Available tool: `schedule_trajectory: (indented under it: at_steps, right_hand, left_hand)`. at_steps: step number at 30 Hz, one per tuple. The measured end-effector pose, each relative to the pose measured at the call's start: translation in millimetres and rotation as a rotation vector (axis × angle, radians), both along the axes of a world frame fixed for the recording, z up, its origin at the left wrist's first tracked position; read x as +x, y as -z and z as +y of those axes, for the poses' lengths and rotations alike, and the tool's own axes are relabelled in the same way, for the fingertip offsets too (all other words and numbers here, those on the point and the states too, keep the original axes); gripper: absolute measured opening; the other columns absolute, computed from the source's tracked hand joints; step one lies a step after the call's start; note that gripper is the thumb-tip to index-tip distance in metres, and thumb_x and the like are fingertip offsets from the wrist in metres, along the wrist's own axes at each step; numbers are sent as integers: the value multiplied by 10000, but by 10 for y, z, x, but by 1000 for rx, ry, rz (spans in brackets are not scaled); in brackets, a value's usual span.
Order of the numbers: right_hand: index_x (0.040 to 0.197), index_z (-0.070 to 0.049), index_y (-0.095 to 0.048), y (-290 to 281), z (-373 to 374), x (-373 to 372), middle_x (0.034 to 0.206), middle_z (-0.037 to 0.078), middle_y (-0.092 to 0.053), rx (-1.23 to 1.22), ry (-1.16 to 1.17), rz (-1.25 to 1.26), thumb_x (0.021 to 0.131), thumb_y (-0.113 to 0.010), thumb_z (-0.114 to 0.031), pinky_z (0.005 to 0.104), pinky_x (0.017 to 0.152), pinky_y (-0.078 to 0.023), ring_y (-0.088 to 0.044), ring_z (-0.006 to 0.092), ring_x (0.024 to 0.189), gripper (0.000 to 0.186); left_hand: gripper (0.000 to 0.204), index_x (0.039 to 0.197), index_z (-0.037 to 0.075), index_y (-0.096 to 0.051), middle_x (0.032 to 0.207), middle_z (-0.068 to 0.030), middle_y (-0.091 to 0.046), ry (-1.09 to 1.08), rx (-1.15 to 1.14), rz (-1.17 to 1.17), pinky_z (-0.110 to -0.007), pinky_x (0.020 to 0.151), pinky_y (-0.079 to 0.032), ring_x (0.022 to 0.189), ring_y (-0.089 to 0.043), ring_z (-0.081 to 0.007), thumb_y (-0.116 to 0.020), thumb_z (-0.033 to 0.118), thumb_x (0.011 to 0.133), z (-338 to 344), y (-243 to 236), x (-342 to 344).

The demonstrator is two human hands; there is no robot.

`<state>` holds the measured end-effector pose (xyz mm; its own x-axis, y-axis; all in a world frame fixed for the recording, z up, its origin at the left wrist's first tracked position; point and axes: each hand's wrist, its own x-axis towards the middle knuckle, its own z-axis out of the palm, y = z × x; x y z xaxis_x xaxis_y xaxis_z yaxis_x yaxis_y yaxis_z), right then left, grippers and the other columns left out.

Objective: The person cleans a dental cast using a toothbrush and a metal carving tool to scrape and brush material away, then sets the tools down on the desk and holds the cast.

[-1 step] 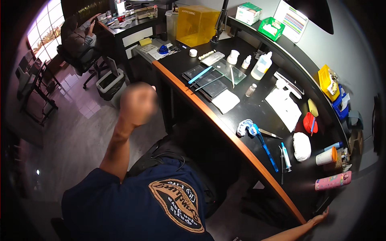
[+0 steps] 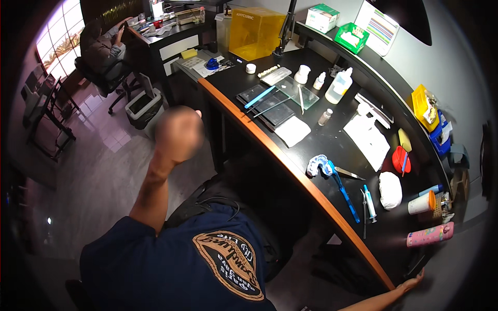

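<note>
Raised over the floor, left of the bench, is my left hand (image 2: 179, 136); it is blurred, so its fingers and anything in them cannot be made out. My right hand (image 2: 412, 281) reaches to the bench's near right end. Its fingers curl against a dark, flat, phone-like object (image 2: 416, 265), partly lost in shadow. Beside that object lies a pink patterned cylinder (image 2: 429, 235). Farther along are a blue-and-white syringe (image 2: 369, 203), a thin metal instrument (image 2: 364, 220), and a blue-handled dental impression tray (image 2: 342, 194) next to white-and-blue impression material (image 2: 317, 165).
The black bench has a wooden front edge (image 2: 295, 173). On it stand a squeeze bottle (image 2: 339, 86), a glass slab (image 2: 306, 97), a red bowl (image 2: 401, 158) and a white cup (image 2: 421, 202). A bin (image 2: 142, 106) stands left; a person (image 2: 104, 49) sits at another desk.
</note>
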<state>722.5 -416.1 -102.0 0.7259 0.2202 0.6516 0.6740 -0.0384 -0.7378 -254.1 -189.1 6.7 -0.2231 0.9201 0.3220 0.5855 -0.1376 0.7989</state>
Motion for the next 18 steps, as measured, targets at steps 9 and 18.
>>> schedule_trajectory:
  at_steps: [9, 18]
  right_hand:
    - [1175, 30, -691, 27, 30, 91, 1268, 163, -638, -26, 68, 62, 866, -393, -221, 425, 1145, -310, -530, 298, 1226, 497]
    - [1130, 16, -696, 41, 35, -1, 1232, 147, -640, -6, 63, 103, 877, -390, -232, 411, 1143, -308, -528, 283, 1217, 469]
  left_hand:
    - [513, 1379, 54, -514, 1233, -159, -594, -36, 131, 86, -374, 855, -524, 1023, -652, -258, -657, 107, 889, -39, 35, 85]
    - [547, 1375, 76, -534, 1278, -153, -585, -47, 112, 84, -395, 907, -508, 1091, -636, -264, -714, 138, 862, -83, -5, 87]
